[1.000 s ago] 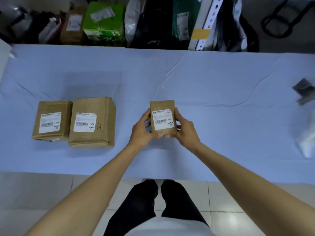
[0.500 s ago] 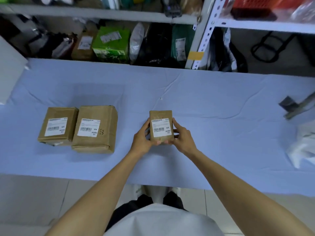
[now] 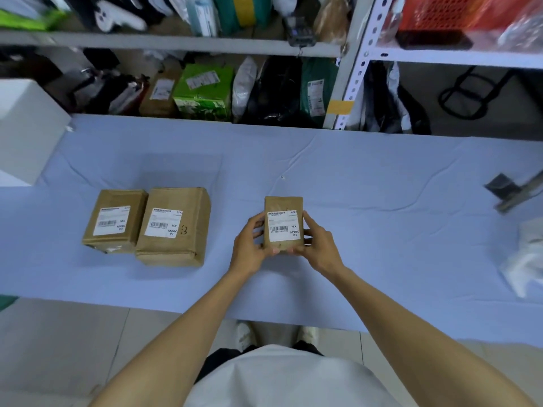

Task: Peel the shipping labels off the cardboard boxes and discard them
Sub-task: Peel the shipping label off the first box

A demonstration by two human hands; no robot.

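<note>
Between the left hand (image 3: 249,243) and the right hand (image 3: 318,245), a small cardboard box (image 3: 283,204) is gripped at its sides by curled fingers, its white label (image 3: 284,227), printed "6/42" and "MXRC 03", faced upward. Well left of that box, on the blue cloth (image 3: 382,230), a bigger box (image 3: 176,251) marked "7/42" is set touching a third box (image 3: 114,239) marked "MXRC 03".

The white shipping label (image 3: 284,226) on the small brown cardboard box (image 3: 283,204) reads "6/42", "MX" and "MXRC 03", the white label (image 3: 164,222) on the larger brown cardboard box (image 3: 194,207) reads "7/42", "MX", "MXRC 03", and the white sticker (image 3: 111,220) on the leftmost brown cardboard box (image 3: 117,198) shows "MX", "MXRC 03".
</note>
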